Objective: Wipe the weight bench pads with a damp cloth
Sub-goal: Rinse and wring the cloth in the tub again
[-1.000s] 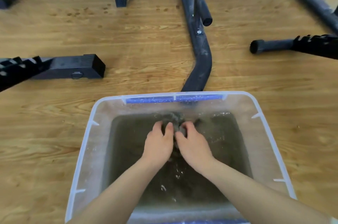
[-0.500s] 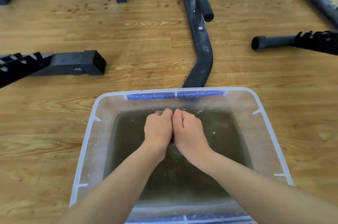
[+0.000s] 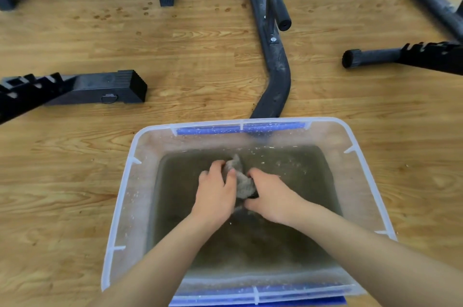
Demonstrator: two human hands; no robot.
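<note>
Grey cloth clutched by left grip, right grip.

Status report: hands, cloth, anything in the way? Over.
Left hand, right hand both grip the grey cloth, bunched over murky water in the clear tub. Bench pads not in view. Nothing blocking the hands.

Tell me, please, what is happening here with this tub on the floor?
A person works over a clear plastic tub with blue handles, which sits on the wooden floor and holds murky water. The left hand and the right hand both grip a crumpled grey cloth at the water's surface, apparently rinsing or wringing it. Black metal frame tubes stand on the floor beyond the tub. No bench pad is in view, so the wiping looks not yet begun.
</note>
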